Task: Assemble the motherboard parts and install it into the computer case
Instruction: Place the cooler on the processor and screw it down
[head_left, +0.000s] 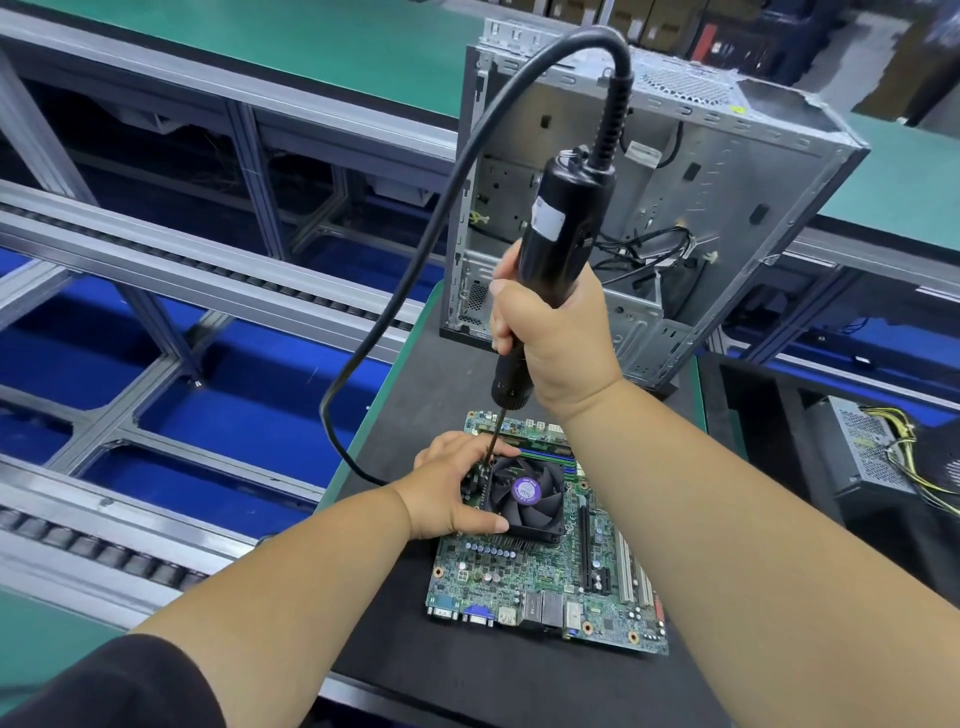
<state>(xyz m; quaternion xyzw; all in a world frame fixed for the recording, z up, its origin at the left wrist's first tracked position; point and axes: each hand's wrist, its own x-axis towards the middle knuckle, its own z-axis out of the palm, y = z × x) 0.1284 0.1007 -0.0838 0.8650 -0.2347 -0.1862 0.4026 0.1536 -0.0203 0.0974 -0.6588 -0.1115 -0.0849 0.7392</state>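
The motherboard (545, 561) lies flat on the dark mat of the tabletop (395, 374), in front of the open computer case (675, 218), with the cooler fan (524, 491) seated on it. The left hand (447, 493) holds the fan's near-left side, fingers curled round its edges, while the right hand (550, 332), fingers clamped round the electric screwdriver (556, 249), holds it nearly upright above. The screwdriver's bit comes down at the fan's far-left corner, just beside the left fingers, so the coming push runs straight down with little room beside them; its cable (395, 291) loops clear to the left.
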